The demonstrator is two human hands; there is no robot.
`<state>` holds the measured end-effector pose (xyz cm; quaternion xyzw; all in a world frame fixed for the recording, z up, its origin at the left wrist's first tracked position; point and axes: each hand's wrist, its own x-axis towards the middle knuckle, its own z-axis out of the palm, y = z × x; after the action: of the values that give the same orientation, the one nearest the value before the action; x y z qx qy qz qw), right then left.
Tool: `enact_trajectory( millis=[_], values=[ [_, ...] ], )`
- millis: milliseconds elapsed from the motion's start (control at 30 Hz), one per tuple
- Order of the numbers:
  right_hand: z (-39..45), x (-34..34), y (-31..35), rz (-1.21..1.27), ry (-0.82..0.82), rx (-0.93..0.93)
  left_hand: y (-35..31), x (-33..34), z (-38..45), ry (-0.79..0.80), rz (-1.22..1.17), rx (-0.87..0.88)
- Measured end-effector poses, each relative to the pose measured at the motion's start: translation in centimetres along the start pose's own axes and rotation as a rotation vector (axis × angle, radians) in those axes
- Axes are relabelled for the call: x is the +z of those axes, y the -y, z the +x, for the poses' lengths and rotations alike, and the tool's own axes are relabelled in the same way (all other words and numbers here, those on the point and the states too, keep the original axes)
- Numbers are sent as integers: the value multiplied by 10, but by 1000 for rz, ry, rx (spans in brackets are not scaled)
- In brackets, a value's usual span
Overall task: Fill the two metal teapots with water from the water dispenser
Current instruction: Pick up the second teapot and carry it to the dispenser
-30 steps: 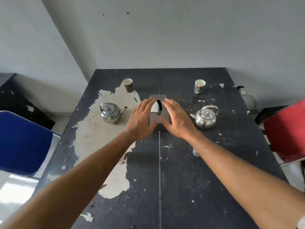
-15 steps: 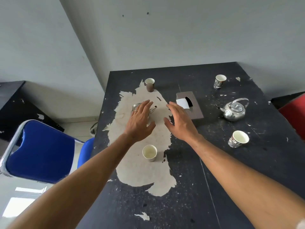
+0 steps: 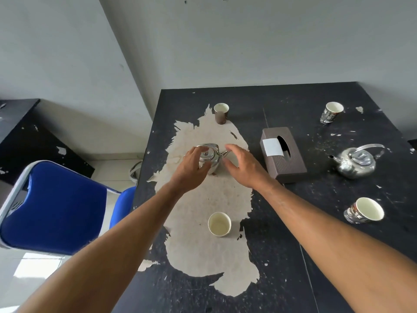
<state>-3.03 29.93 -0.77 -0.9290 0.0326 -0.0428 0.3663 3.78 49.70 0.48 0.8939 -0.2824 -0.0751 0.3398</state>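
Observation:
A shiny metal teapot stands on the worn pale patch of the black table, spout pointing right. My left hand curls over its left side and lid, fingers apart; whether it grips the pot I cannot tell. My right hand hovers open just right of the spout, apart from it. A second metal teapot with an upright handle stands at the right, spout pointing left. No water dispenser is in view.
A brown tissue box lies between the teapots. Several paper cups stand around: one brown at the back, one back right, one near my arms, one at the right. A blue chair is left of the table.
Both hands left the tissue box and moved left to the left teapot. The view swung left and down, and my left hand has come down over the pot.

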Motion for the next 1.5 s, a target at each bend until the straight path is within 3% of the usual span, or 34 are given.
enact_trajectory(
  millis=[300, 567, 800, 1067, 1267, 1500],
  values=[
    [75, 44, -41, 109, 115, 103, 58, 32, 65, -10, -129, -210],
    [124, 67, -64, 343, -29, 181, 91, 40, 108, 30, -327, -235],
    [138, 82, -55, 463, -106, 174, 92, 48, 118, -79, -434, -258],
    [130, 50, -16, 619, -87, 204, 53, 11, 113, -126, -503, -241],
    [95, 10, 26, 711, -9, 127, 11, -30, 76, -89, -618, -180],
    [38, -37, 84, 751, -27, 54, -47, -73, 16, -73, -710, -145]
  ],
)
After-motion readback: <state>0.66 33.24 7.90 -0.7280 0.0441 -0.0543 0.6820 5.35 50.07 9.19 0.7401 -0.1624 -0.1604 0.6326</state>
